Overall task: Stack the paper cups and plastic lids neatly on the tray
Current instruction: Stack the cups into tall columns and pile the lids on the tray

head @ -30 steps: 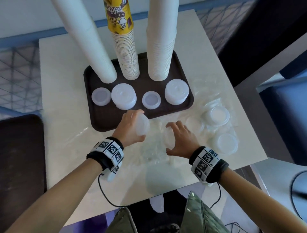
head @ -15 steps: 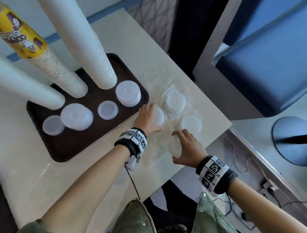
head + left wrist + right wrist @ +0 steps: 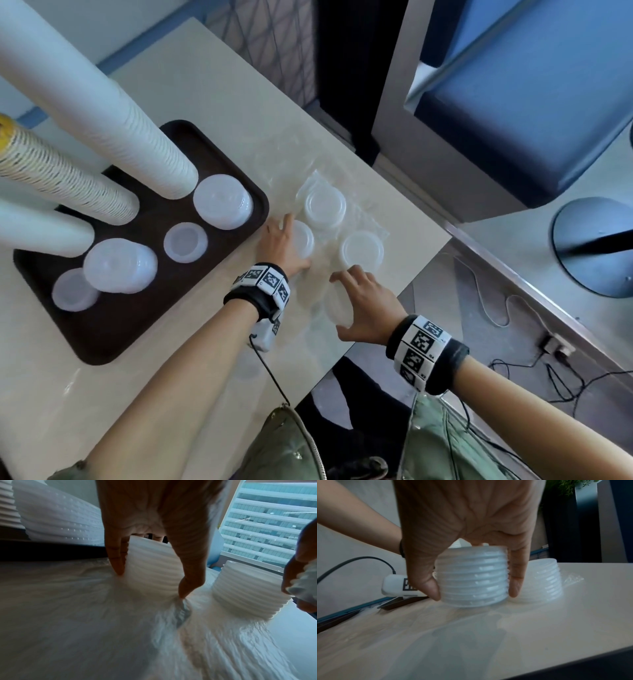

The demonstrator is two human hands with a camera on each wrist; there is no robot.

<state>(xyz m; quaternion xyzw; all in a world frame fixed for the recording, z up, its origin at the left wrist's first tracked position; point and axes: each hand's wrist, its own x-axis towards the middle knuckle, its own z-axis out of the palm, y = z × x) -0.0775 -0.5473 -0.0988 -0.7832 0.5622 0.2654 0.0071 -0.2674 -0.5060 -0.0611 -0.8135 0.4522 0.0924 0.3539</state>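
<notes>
The left hand [image 3: 281,245] curls its fingers and thumb around a short stack of translucent plastic lids [image 3: 152,566] that stands on the pale desk [image 3: 191,342], just beside the right edge of the dark brown plastic tray [image 3: 120,329]. The right hand [image 3: 368,310] grips a second ribbed stack of clear lids [image 3: 471,577] between thumb and fingers; this one seems slightly lifted, though blur makes it hard to be sure. Two more lid stacks [image 3: 361,248] wait on crumpled clear wrapping [image 3: 370,219] nearby. On the tray already stand tall columns of white paper cups [image 3: 137,137] and several lid piles [image 3: 120,265]. To do this step well, each hand should squeeze low on its stack so the lids stay aligned, lift straight, and set it on free tray surface, away from the cup columns.
</notes>
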